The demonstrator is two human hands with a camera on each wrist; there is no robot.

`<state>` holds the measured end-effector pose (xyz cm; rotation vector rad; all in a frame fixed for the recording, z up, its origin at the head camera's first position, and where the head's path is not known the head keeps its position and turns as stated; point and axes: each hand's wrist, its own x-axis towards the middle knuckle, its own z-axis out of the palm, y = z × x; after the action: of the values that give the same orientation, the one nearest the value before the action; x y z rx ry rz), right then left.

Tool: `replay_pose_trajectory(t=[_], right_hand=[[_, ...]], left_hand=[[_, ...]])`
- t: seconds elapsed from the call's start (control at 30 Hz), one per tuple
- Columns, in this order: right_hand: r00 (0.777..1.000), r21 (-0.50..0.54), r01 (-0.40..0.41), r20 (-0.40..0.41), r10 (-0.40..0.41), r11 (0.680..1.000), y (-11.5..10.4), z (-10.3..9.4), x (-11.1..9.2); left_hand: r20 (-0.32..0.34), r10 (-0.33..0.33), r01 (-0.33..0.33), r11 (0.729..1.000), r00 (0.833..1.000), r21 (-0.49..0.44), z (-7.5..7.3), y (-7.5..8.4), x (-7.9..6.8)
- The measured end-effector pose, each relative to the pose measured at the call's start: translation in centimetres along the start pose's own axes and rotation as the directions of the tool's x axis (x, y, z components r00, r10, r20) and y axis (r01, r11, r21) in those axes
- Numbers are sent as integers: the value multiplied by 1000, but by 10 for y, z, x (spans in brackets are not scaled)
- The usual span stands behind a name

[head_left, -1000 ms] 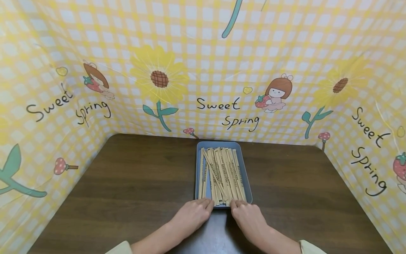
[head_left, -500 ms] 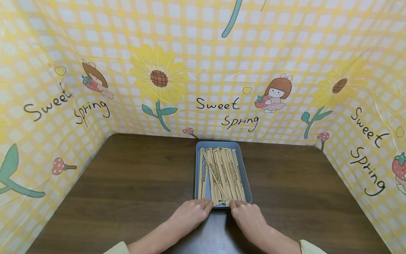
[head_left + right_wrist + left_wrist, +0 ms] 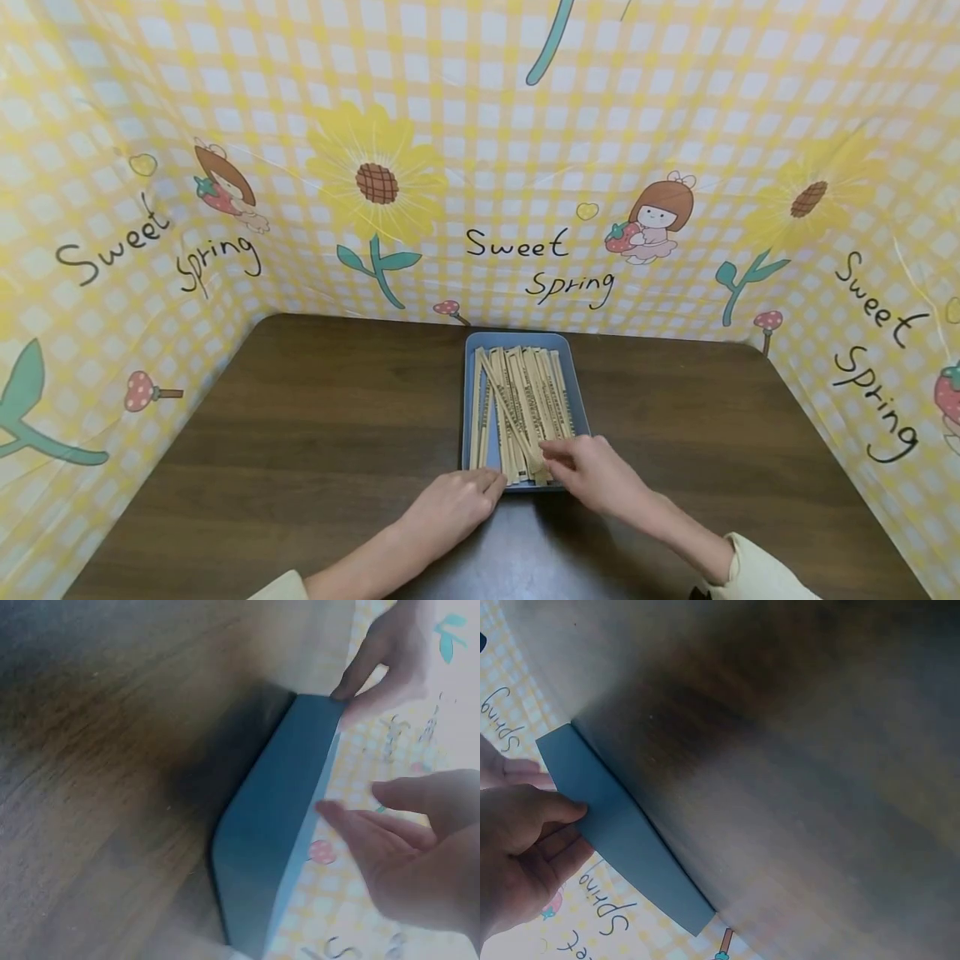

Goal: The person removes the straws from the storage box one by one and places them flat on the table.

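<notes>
A shallow blue tray (image 3: 555, 342) holds several long, thin beige sticks in printed paper wrappers (image 3: 528, 400). One stick lies slantwise across the others. My left hand (image 3: 459, 504) grips the near rim on the left; in the left wrist view its thumb (image 3: 568, 808) presses the outer wall (image 3: 634, 825), with the fingers over the rim. Over the tray's near right corner is my right hand (image 3: 600, 477), its fingertips close above the stick ends. In the right wrist view, thumb and fingers (image 3: 352, 825) stand apart with nothing between them. Whether they touch a stick is unclear.
The tray stands on a dark wooden table (image 3: 330, 400), close to its far edge. A yellow checked cloth (image 3: 510, 167) with flowers and lettering hangs behind the table and along both sides.
My right hand has let go of the tray's near rim and lifted up and slightly forward over the stick ends. The left hand keeps its grip. The tray has barely moved.
</notes>
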<state>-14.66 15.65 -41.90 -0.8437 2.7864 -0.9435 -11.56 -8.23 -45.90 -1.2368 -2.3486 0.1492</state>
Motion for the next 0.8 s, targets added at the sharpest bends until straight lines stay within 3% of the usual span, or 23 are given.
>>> replay_pose_trajectory(t=[0.07, 0.1, 0.17, 0.27, 0.3, 0.37, 0.5, 0.7, 0.8], right_hand=[[998, 168, -67, 20, 64, 984, 5, -4, 6], [994, 270, -108, 43, 101, 957, 8, -5, 9], [981, 450, -195, 97, 169, 872, 15, -7, 14], [952, 623, -304, 181, 246, 721, 23, -9, 21], [943, 652, -331, 200, 267, 682, 26, -10, 23], [930, 675, -365, 225, 292, 641, 30, -11, 28], [916, 678, -394, 233, 327, 620, 36, -12, 38], [907, 629, -412, 212, 365, 659, 42, -12, 52], [903, 621, -419, 213, 372, 662, 45, -10, 57]], left_hand=[[-7, -2, 1, 1000, 1000, -8, 1, 0, 0], [-8, -2, 2, 1000, 1000, -12, 1, 0, 0], [-5, -1, 1, 1000, 1000, -18, 1, -1, 0], [5, 2, -2, 1000, 1000, -19, 0, -1, 0], [9, 3, -3, 1000, 1000, -18, 0, -1, 0], [15, 5, -4, 1000, 1000, -19, 0, 0, 0], [25, 2, -2, 1000, 1000, -17, -1, 0, 0], [38, 2, -1, 1000, 999, -18, -2, 0, 0], [41, 1, 0, 1000, 999, -17, -2, -1, 0]])
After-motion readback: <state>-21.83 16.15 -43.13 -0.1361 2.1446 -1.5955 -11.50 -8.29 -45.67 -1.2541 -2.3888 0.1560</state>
